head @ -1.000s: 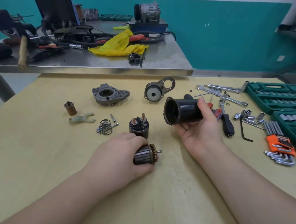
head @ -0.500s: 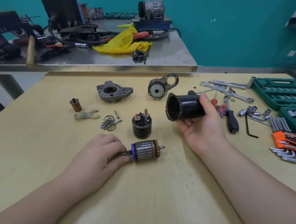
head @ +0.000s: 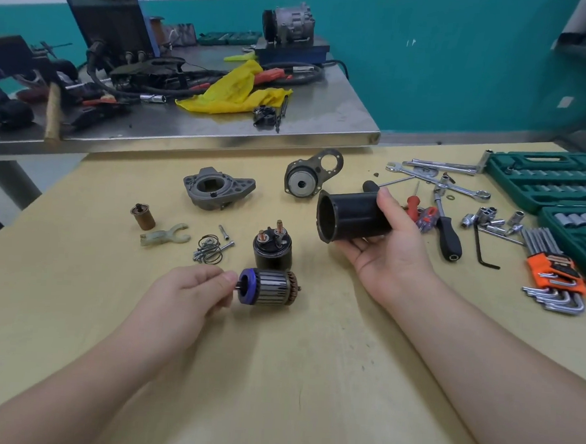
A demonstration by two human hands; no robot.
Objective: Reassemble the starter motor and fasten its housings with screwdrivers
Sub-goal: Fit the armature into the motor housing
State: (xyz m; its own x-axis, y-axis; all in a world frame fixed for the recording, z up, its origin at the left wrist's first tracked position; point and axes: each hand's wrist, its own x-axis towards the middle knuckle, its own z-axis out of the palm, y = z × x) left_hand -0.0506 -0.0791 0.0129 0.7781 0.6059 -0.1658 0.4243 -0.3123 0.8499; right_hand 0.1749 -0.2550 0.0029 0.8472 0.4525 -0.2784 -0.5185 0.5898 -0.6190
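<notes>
left hand (head: 191, 298): we see it pinching the short shaft stub at the blue-collared end of the armature, thumb and curled fingers closed on that stub.
armature (head: 268, 287): lies on its side above the yellow tabletop (head: 309, 377), copper end pointing right; we cannot tell whether it touches the surface or is held just off it.
right hand (head: 391, 248): palm up, fingers wrapped under and thumb over the black motor housing, clamped round it.
black motor housing (head: 348, 218): a hollow black cylinder held on its side off the tabletop, open mouth facing left toward the armature, the two well apart.
solenoid (head: 272, 248): stands upright just behind the armature, terminal studs on top.
grey end housing (head: 218, 188): rests farther back on the left, opening upward.
end plate (head: 309, 180): lies behind the black motor housing, with a round hole in its lug.
fork lever (head: 163, 236): flat on the tabletop at left, beside a small brown plunger (head: 143, 216) that stands upright.
bolts and spring rings (head: 211, 246): a small heap between the fork lever and the solenoid.
screwdrivers (head: 447, 231): a black-handled one and red-handled ones lie just right of our right hand, near loose sockets and spanners.
hex keys (head: 556, 275): in an orange holder at the right edge, beside the green socket cases (head: 548, 179).
steel bench (head: 222, 128): behind the tabletop, carrying a yellow rag, cables and other gear.
</notes>
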